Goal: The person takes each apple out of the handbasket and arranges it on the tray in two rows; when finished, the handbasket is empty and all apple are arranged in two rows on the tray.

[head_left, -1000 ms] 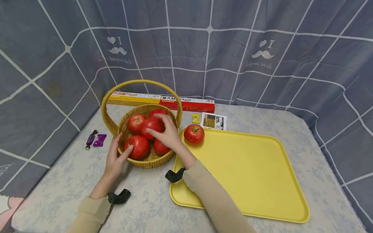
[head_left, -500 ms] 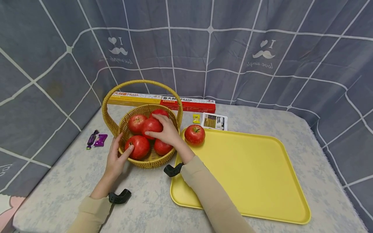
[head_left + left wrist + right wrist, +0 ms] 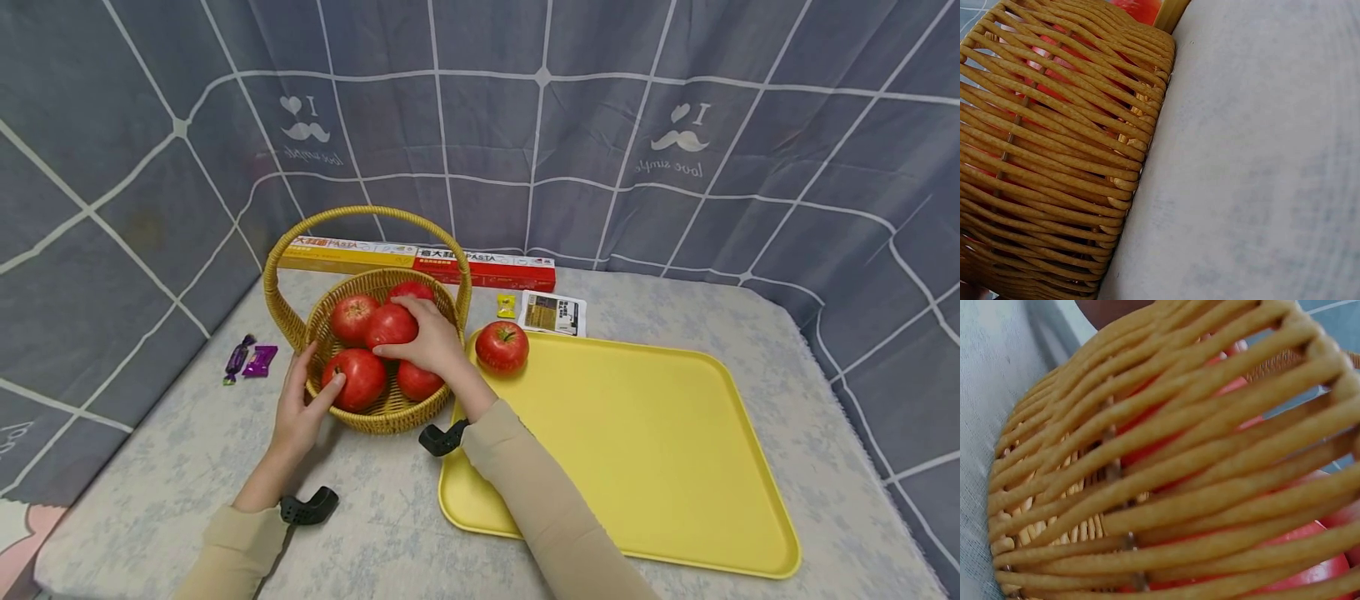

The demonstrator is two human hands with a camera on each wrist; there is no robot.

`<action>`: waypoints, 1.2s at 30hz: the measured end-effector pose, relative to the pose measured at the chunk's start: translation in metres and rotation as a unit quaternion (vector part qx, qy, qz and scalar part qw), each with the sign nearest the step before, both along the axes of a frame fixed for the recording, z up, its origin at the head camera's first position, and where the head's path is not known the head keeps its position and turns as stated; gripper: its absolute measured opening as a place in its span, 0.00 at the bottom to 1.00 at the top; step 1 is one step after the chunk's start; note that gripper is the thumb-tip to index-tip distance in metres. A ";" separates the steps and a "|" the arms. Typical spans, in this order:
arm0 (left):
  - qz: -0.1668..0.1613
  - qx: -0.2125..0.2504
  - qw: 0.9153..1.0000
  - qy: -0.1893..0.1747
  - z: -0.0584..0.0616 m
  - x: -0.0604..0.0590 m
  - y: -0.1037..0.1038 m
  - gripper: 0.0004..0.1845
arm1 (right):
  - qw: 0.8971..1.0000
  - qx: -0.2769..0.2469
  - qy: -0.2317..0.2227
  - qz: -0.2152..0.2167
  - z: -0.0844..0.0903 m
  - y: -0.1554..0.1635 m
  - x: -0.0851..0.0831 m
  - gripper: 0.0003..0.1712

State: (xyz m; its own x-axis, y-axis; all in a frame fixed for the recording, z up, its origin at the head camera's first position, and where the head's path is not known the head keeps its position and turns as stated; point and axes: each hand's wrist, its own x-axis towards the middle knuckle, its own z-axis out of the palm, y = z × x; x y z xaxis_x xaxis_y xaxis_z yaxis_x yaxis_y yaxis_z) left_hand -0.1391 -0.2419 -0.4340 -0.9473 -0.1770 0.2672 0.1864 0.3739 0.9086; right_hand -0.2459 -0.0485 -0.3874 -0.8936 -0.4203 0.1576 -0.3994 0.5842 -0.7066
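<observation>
A yellow-brown wicker basket [image 3: 382, 421] with a tall arched handle holds several red apples [image 3: 353, 319]. My left hand [image 3: 300, 412] grips the basket's left rim, fingers along the outside and thumb over the edge by the front apple [image 3: 358, 382]. Inside the basket, my right hand [image 3: 435, 340] holds an apple [image 3: 390, 326] between thumb and fingers, on top of the others. The left wrist view is filled by the woven basket wall [image 3: 1054, 156] beside the tablecloth. Woven strands [image 3: 1166, 450] fill the right wrist view too, with red fruit behind them; neither hand's grip shows there.
A yellow tray [image 3: 630, 450] lies right of the basket, with one apple [image 3: 502, 347] at its back left corner. Behind stand two pasta boxes [image 3: 487, 271], a small yellow packet [image 3: 506, 306] and a white sachet [image 3: 553, 313]. Purple candies [image 3: 260, 361] lie at the left.
The right forearm has shifted slightly left while the hand stays around the same apple. The left hand and basket keep their places.
</observation>
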 end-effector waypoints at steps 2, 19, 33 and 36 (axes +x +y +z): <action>0.000 0.001 1.000 0.000 0.000 0.000 0.000 0.36 | 1.000 -0.013 0.006 -0.005 0.000 0.000 0.001 0.45; -0.009 -0.002 1.000 0.011 -0.002 -0.002 -0.002 0.36 | 0.975 -0.214 0.047 0.017 -0.002 0.030 0.023 0.48; -0.011 -0.003 1.000 0.009 0.000 -0.001 -0.001 0.36 | 0.963 -0.253 0.064 0.066 0.016 0.104 0.052 0.51; -0.011 -0.005 1.000 0.007 -0.001 0.000 -0.002 0.37 | 0.968 -0.234 0.082 0.044 0.027 0.125 0.063 0.50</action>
